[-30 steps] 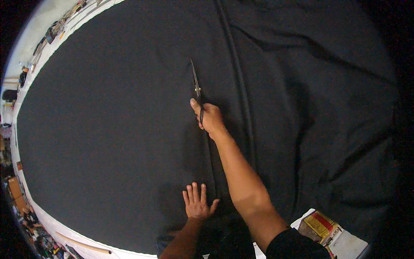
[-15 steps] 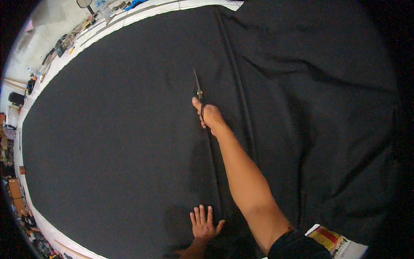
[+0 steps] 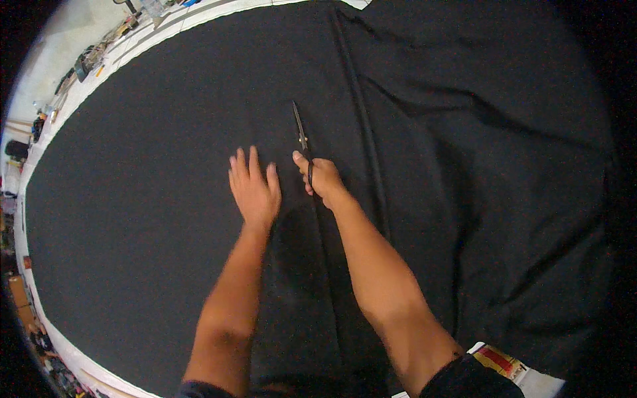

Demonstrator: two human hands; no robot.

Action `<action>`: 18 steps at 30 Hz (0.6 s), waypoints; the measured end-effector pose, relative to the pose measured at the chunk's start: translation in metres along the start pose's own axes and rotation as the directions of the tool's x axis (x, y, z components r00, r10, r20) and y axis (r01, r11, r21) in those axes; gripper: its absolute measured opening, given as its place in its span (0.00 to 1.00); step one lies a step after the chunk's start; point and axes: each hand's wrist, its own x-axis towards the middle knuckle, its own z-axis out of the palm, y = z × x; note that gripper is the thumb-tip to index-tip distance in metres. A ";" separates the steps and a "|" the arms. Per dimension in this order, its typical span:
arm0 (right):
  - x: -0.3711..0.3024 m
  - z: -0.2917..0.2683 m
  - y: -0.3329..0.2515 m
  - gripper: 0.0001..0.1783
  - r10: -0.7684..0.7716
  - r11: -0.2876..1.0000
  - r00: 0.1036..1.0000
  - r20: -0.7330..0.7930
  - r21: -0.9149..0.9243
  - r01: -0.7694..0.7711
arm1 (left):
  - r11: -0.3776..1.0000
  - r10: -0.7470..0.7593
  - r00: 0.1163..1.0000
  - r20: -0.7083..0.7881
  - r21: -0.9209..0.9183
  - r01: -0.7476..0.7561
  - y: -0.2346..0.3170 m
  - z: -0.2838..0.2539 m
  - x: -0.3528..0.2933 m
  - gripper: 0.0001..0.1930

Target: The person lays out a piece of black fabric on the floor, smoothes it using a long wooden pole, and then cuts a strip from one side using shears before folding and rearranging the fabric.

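Observation:
A broad sheet of black fabric [image 3: 146, 219] lies spread before me, smooth on the left and wrinkled on the right. My right hand [image 3: 322, 177] grips the dark handles of a pair of scissors [image 3: 300, 126], whose blades point away from me over the cloth. A cut edge runs from below that hand toward my body. To the left of the scissors is my left hand [image 3: 255, 192], palm down with fingers spread, holding nothing. Whether it presses on the cloth or hovers just above it, I cannot tell.
A white table edge [image 3: 70, 109] curves around the fabric's left and far sides. Cluttered small items and cardboard boxes [image 3: 20, 292] line the left. A clear bottle [image 3: 152, 8] stands at the far left. Near my right elbow lies a red and yellow printed packet [image 3: 497, 360].
My left hand has moved forward from the near part of the cloth to beside the scissors. My right hand stays in nearly the same place, and the blades look slightly different in angle.

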 end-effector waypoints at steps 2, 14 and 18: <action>-0.003 0.001 -0.004 0.27 0.007 1.000 1.000 0.000 -0.008 -0.007 | 0.991 0.012 1.000 0.018 0.136 -0.014 -0.011 0.024 0.020 0.29; -0.018 -0.008 -0.013 0.30 0.014 0.999 1.000 0.001 -0.041 -0.014 | 0.977 -0.077 0.965 0.249 0.211 0.023 0.010 0.019 0.009 0.36; -0.010 -0.001 -0.026 0.33 0.072 0.997 0.996 -0.056 -0.005 -0.073 | 0.976 -0.100 0.953 0.285 0.215 0.039 0.010 0.009 0.004 0.37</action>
